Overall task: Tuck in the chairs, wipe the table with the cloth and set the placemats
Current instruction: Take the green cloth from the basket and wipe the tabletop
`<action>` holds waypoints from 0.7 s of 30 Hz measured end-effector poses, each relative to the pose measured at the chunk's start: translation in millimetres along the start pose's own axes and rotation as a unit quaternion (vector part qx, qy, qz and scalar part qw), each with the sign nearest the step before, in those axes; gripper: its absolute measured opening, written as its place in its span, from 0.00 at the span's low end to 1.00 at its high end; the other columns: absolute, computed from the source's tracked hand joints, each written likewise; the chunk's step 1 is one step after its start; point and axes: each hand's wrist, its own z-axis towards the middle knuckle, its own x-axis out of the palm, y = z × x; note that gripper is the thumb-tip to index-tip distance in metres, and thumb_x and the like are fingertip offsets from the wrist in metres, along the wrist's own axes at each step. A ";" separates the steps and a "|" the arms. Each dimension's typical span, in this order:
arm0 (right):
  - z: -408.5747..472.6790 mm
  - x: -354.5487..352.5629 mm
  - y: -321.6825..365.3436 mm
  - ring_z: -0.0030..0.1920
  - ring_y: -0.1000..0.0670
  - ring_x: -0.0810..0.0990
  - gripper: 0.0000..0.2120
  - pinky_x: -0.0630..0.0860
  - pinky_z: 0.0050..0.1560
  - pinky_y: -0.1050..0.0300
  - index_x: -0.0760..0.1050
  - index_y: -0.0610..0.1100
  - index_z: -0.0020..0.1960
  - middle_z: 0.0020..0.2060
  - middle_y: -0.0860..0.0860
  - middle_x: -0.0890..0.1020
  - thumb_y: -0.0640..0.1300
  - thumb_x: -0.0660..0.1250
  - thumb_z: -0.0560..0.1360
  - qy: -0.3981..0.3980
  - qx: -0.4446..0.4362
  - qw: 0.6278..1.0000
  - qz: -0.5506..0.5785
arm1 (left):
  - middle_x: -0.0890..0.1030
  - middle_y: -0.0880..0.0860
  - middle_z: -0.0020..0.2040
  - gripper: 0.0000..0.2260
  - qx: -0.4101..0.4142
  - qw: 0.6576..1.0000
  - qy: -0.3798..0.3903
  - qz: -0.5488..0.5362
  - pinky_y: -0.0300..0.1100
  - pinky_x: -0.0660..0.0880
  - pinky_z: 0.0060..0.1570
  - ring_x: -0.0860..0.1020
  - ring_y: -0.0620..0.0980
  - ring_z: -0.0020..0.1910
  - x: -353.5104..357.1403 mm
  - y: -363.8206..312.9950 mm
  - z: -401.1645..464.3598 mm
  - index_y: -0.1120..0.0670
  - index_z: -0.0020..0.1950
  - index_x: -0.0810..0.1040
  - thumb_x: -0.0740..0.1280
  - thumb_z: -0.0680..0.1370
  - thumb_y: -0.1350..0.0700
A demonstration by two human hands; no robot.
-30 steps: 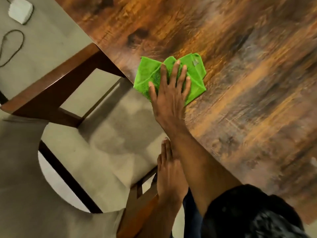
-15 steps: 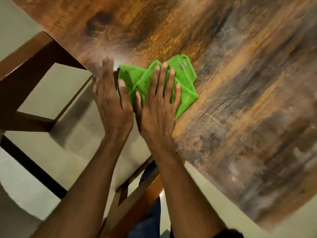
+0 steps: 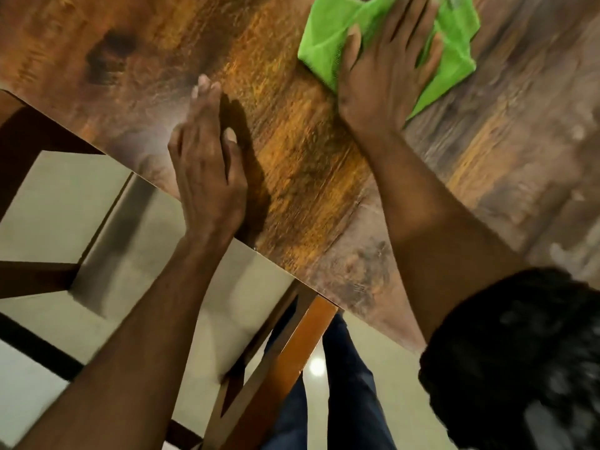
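A crumpled green cloth [image 3: 328,40] lies on the dark wooden table [image 3: 292,151] near the top edge of the view. My right hand [image 3: 386,69] presses flat on it with its fingers spread. My left hand [image 3: 207,164] rests with straight fingers on the bare tabletop close to the table's near edge, well left of the cloth. Below that edge stands a wooden chair [image 3: 292,349] with a pale cushioned seat [image 3: 162,251], partly under the table. No placemats are in view.
The chair's brown frame rails [image 3: 35,274] cross the lower left. My legs in dark trousers [image 3: 350,391] stand on a pale glossy floor [image 3: 386,368] beside the chair. A dark blurred shape fills the lower right corner.
My right hand has pushed the cloth away from the near edge, farther onto the table. My left hand has left the cloth and now rests on the bare wood.
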 end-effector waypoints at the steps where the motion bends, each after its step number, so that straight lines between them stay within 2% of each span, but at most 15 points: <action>1: -12.1 -0.3 3.0 0.86 0.44 0.51 0.36 0.49 0.84 0.40 0.52 0.40 0.86 0.86 0.43 0.54 0.61 0.43 0.85 -0.008 -0.003 1.000 -0.003 | 0.65 0.56 0.85 0.23 0.004 1.000 0.006 0.005 0.38 0.52 0.80 0.62 0.52 0.84 0.6 2.4 -2.2 0.58 0.84 0.64 0.55 0.88 0.56; 3: -57.3 -5.9 8.8 0.86 0.44 0.49 0.36 0.49 0.84 0.40 0.50 0.39 0.86 0.86 0.42 0.52 0.61 0.43 0.86 0.003 -0.019 1.000 0.008 | 0.65 0.57 0.84 0.23 0.021 0.999 0.026 0.022 0.35 0.50 0.79 0.63 0.53 0.84 0.9 6.0 -4.7 0.58 0.84 0.64 0.56 0.89 0.57; 8: -209.8 -33.5 1.2 0.86 0.44 0.40 0.37 0.47 0.85 0.39 0.40 0.41 0.86 0.86 0.44 0.41 0.60 0.49 0.87 0.130 -0.087 0.988 0.016 | 0.61 0.54 0.86 0.24 0.089 0.992 0.080 0.031 0.47 0.53 0.82 0.58 0.49 0.86 -2.0 0.8 2.7 0.56 0.86 0.61 0.56 0.89 0.57; 10: -228.4 -34.0 -6.4 0.86 0.47 0.40 0.37 0.47 0.85 0.41 0.40 0.43 0.87 0.86 0.46 0.41 0.60 0.50 0.87 0.139 -0.099 0.985 0.020 | 0.59 0.52 0.87 0.24 0.119 0.986 0.110 0.029 0.44 0.52 0.82 0.56 0.46 0.86 1.0 -3.4 4.8 0.55 0.86 0.61 0.56 0.88 0.57; 14: -162.3 -21.0 -17.4 0.86 0.48 0.40 0.35 0.45 0.85 0.43 0.42 0.43 0.87 0.87 0.47 0.42 0.60 0.48 0.87 0.094 -0.103 0.990 0.030 | 0.58 0.50 0.87 0.25 0.128 0.981 0.142 0.021 0.40 0.48 0.82 0.54 0.44 0.86 8.4 -7.9 3.6 0.54 0.87 0.60 0.55 0.88 0.53; 17: -53.3 -2.5 -9.9 0.87 0.47 0.45 0.34 0.48 0.84 0.42 0.47 0.42 0.87 0.87 0.45 0.47 0.60 0.46 0.87 0.031 -0.129 0.990 0.051 | 0.57 0.50 0.87 0.26 0.110 0.984 0.139 0.014 0.44 0.50 0.83 0.54 0.46 0.87 9.4 -7.1 2.9 0.54 0.87 0.58 0.54 0.88 0.51; 21: 84.5 5.0 5.0 0.86 0.47 0.49 0.35 0.49 0.84 0.43 0.51 0.43 0.87 0.86 0.46 0.52 0.61 0.45 0.86 0.045 -0.194 0.980 0.024 | 0.55 0.48 0.88 0.27 0.114 0.981 0.154 0.034 0.41 0.46 0.83 0.51 0.45 0.87 12.1 -5.9 2.3 0.51 0.88 0.55 0.52 0.88 0.48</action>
